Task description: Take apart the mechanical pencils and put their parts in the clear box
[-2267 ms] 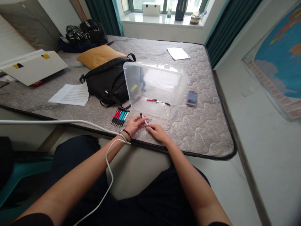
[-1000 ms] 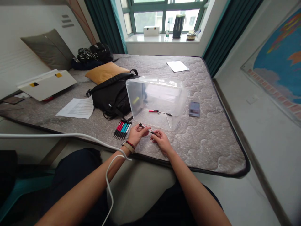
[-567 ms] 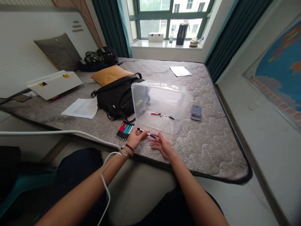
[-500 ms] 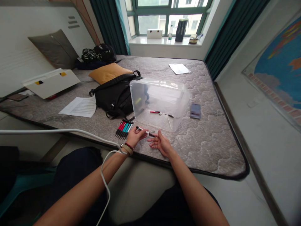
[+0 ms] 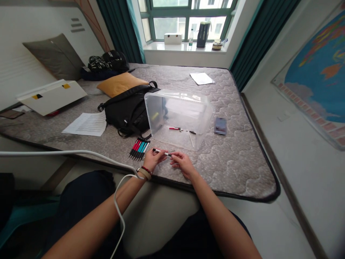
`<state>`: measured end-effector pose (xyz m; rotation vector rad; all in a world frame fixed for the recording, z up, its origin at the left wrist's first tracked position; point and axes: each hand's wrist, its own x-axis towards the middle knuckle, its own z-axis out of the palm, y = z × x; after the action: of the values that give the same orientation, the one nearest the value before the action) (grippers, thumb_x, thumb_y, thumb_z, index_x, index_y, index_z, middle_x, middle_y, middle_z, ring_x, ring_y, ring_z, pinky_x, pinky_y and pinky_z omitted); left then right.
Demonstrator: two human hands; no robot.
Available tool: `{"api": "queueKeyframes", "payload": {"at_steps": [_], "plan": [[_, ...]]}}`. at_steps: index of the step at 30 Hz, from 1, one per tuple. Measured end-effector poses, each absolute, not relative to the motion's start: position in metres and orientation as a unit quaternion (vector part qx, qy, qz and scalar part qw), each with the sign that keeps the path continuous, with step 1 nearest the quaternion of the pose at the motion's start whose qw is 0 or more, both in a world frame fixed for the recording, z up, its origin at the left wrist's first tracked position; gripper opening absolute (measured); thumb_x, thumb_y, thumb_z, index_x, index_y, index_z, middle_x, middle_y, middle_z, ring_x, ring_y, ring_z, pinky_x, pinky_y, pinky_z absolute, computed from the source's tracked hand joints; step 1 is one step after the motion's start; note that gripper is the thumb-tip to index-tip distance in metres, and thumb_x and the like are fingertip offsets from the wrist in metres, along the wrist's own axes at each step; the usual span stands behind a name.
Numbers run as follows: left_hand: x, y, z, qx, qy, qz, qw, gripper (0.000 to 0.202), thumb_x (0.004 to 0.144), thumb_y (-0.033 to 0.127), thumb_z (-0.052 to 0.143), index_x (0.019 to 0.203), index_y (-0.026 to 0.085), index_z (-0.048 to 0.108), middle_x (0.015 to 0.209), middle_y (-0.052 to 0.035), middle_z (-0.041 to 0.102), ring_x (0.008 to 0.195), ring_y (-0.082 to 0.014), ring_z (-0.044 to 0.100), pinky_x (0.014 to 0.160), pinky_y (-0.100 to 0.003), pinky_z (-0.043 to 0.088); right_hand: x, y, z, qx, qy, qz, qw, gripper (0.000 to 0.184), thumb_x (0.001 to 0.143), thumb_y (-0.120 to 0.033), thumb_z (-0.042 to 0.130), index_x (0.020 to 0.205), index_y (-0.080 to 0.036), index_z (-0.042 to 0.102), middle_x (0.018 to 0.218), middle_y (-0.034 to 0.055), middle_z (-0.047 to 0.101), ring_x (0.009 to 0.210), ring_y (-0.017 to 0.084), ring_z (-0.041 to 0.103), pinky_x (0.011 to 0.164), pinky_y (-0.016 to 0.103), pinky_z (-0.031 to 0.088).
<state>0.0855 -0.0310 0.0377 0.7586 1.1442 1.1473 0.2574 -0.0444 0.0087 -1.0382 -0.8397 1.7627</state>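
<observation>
A white pen with black ends (image 5: 166, 154) lies crosswise between my hands above the mattress edge. My left hand (image 5: 153, 159) pinches its barrel. At the pen's dark right end, the fingers of my right hand (image 5: 182, 162) are closed on it. Just left of my left hand, a row of red, teal and white pens (image 5: 139, 148) with black grips lies side by side. Beyond my hands a clear plastic bin (image 5: 175, 141) rests on its side. Inside it are a red pen barrel (image 5: 174, 128), a black pen part (image 5: 192, 132), a thin white refill (image 5: 191, 140) and tiny pieces.
A black backpack (image 5: 126, 111) leans by the bin's left side, near a printed sheet (image 5: 85, 124). To the right lies a blurred dark phone-sized object (image 5: 220, 126). A white cable (image 5: 107, 162) runs across my left forearm. The mattress edge (image 5: 215, 194) is close to me.
My right hand has closed from open fingers onto the pen's right end. My left hand keeps its hold. The whole view has shifted slightly.
</observation>
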Motion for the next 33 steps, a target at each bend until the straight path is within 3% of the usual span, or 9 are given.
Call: {"api": "queueKeyframes", "payload": {"at_steps": [3, 7, 13, 15, 20, 24, 29, 33], "plan": [[0.085, -0.033, 0.039, 0.314, 0.504, 0.506, 0.626, 0.042, 0.062, 0.036, 0.087, 0.083, 0.016, 0.056, 0.091, -0.0093, 0.076, 0.084, -0.022, 0.074, 0.075, -0.035, 0.062, 0.256, -0.046, 0.01, -0.43, -0.359, 0.695, 0.451, 0.038, 0.074, -0.046, 0.076, 0.101, -0.02, 0.068, 0.089, 0.004, 0.07, 0.066, 0.012, 0.065, 0.051, 0.019, 0.05], [0.082, -0.037, 0.041, 0.304, 0.506, 0.503, 0.631, 0.043, 0.061, 0.037, 0.088, 0.078, 0.016, 0.054, 0.087, -0.0091, 0.076, 0.084, -0.0228, 0.074, 0.075, -0.037, 0.062, 0.254, -0.048, 0.009, -0.425, -0.393, 0.704, 0.411, 0.04, 0.08, -0.055, 0.066, 0.09, -0.016, 0.069, 0.082, 0.006, 0.069, 0.057, 0.011, 0.062, 0.045, 0.02, 0.047], [0.072, -0.039, 0.036, 0.329, 0.527, 0.493, 0.609, 0.044, 0.067, 0.045, 0.082, 0.075, 0.018, 0.048, 0.091, -0.0103, 0.076, 0.091, -0.0253, 0.073, 0.077, -0.039, 0.06, 0.252, -0.047, 0.008, -0.435, -0.425, 0.66, 0.441, 0.034, 0.074, -0.04, 0.075, 0.098, -0.017, 0.069, 0.087, 0.0047, 0.069, 0.068, 0.013, 0.064, 0.052, 0.021, 0.052], [0.067, -0.038, 0.036, 0.417, 0.551, 0.476, 0.544, 0.038, 0.072, 0.047, 0.078, 0.081, 0.018, 0.055, 0.095, -0.0102, 0.074, 0.092, -0.0257, 0.072, 0.079, -0.041, 0.059, 0.253, -0.046, 0.008, -0.449, -0.42, 0.653, 0.443, 0.033, 0.074, -0.04, 0.073, 0.096, -0.016, 0.069, 0.085, 0.0049, 0.069, 0.066, 0.013, 0.064, 0.052, 0.022, 0.051], [0.058, -0.04, 0.046, 0.741, 0.499, 0.366, 0.261, 0.027, 0.078, 0.039, 0.075, 0.095, 0.021, 0.065, 0.11, -0.008, 0.068, 0.111, -0.0255, 0.061, 0.099, -0.043, 0.047, 0.255, -0.044, 0.004, -0.48, -0.426, 0.628, 0.44, 0.03, 0.074, -0.039, 0.071, 0.09, -0.015, 0.069, 0.074, 0.0028, 0.067, 0.059, 0.012, 0.061, 0.048, 0.022, 0.049], [0.06, -0.04, 0.045, 0.804, 0.483, 0.292, 0.188, 0.023, 0.08, 0.033, 0.074, 0.096, 0.021, 0.062, 0.101, -0.0059, 0.067, 0.1, -0.0232, 0.062, 0.09, -0.038, 0.049, 0.255, -0.044, 0.002, -0.474, -0.443, 0.636, 0.419, 0.028, 0.075, -0.039, 0.07, 0.089, -0.015, 0.069, 0.069, 0.0009, 0.065, 0.054, 0.011, 0.058, 0.049, 0.022, 0.048], [0.064, -0.038, 0.035, 0.801, 0.499, 0.242, 0.228, 0.014, 0.084, 0.032, 0.069, 0.085, 0.019, 0.063, 0.082, -0.002, 0.065, 0.076, -0.0173, 0.061, 0.071, -0.029, 0.048, 0.255, -0.045, 0.002, -0.471, -0.461, 0.635, 0.402, 0.028, 0.077, -0.039, 0.068, 0.089, -0.014, 0.07, 0.066, -0.0005, 0.064, 0.052, 0.01, 0.056, 0.05, 0.023, 0.048], [0.064, -0.039, 0.032, 0.783, 0.508, 0.241, 0.266, 0.012, 0.086, 0.03, 0.065, 0.087, 0.018, 0.065, 0.084, -0.0033, 0.066, 0.074, -0.0162, 0.06, 0.068, -0.027, 0.047, 0.255, -0.044, 0.0, -0.471, -0.476, 0.632, 0.39, 0.026, 0.077, -0.039, 0.068, 0.088, -0.015, 0.069, 0.066, -0.0011, 0.062, 0.052, 0.01, 0.055, 0.051, 0.023, 0.047]]}}
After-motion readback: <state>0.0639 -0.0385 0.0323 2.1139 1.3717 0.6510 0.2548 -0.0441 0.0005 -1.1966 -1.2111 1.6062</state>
